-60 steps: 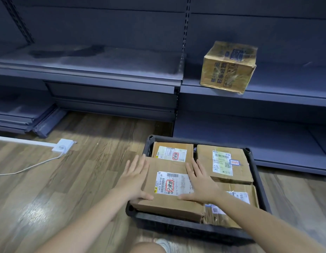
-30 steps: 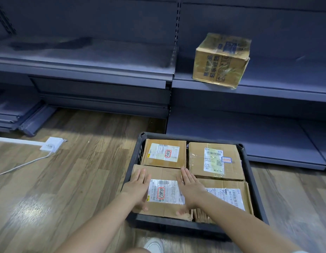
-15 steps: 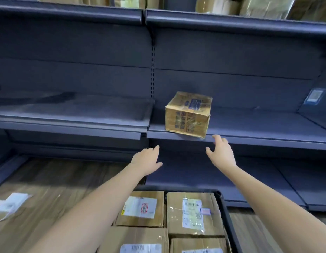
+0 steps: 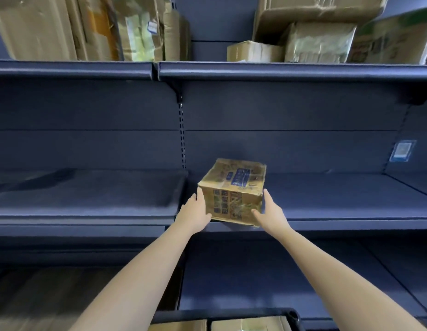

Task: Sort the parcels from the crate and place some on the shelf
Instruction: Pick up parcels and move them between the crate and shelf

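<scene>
A taped brown cardboard box (image 4: 232,187) with printed sides stands near the front edge of the dark blue middle shelf (image 4: 339,206), turned slightly askew. My left hand (image 4: 194,211) holds its left side, fingers up along the side and thumb across the lower front. On the opposite side, my right hand (image 4: 270,212) holds the box the same way. The black crate (image 4: 289,315) shows at the bottom edge, with the tops of two brown parcels (image 4: 181,326) (image 4: 250,324) inside.
The top shelf (image 4: 279,71) carries several cardboard boxes and upright flat packages. The left middle shelf section (image 4: 88,197) and the lowest shelf (image 4: 255,283) are bare. A small label (image 4: 401,150) sticks to the back panel at right. Wooden floor lies at lower left.
My view has tilted up from the crate to the shelves. Both hands left the parcel in the crate, rose to the shelf and closed in on the two sides of the box.
</scene>
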The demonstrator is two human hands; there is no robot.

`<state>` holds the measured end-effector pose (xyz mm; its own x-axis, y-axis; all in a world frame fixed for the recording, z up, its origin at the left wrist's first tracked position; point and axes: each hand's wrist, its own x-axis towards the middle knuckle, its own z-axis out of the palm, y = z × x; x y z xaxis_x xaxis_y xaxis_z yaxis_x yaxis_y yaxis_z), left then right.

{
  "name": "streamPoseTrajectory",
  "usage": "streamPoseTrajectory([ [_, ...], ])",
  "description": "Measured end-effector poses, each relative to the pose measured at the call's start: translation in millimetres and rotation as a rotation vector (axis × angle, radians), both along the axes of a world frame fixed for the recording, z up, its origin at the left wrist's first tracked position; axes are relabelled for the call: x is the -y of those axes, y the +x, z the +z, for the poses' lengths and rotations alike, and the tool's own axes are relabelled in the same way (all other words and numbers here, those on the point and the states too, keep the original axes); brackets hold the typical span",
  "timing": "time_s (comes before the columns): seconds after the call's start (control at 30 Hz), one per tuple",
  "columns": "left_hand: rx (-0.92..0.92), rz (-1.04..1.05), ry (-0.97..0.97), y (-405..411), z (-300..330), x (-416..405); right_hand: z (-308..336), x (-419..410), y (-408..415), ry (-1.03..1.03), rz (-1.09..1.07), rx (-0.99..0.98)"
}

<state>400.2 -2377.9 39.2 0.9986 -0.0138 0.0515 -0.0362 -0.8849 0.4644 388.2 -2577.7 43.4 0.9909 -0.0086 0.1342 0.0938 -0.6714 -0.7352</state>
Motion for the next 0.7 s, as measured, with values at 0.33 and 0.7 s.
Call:
streamPoseTrajectory([
  [0.33, 0.159, 0.122, -0.370, -20, -1, 4, -12, -4, -17, 0.209, -0.051, 0.072],
  [0.7, 0.387, 0.086, -0.556, -139, 24, 10, 8, 1, -117, 0.378, -0.043, 0.146],
])
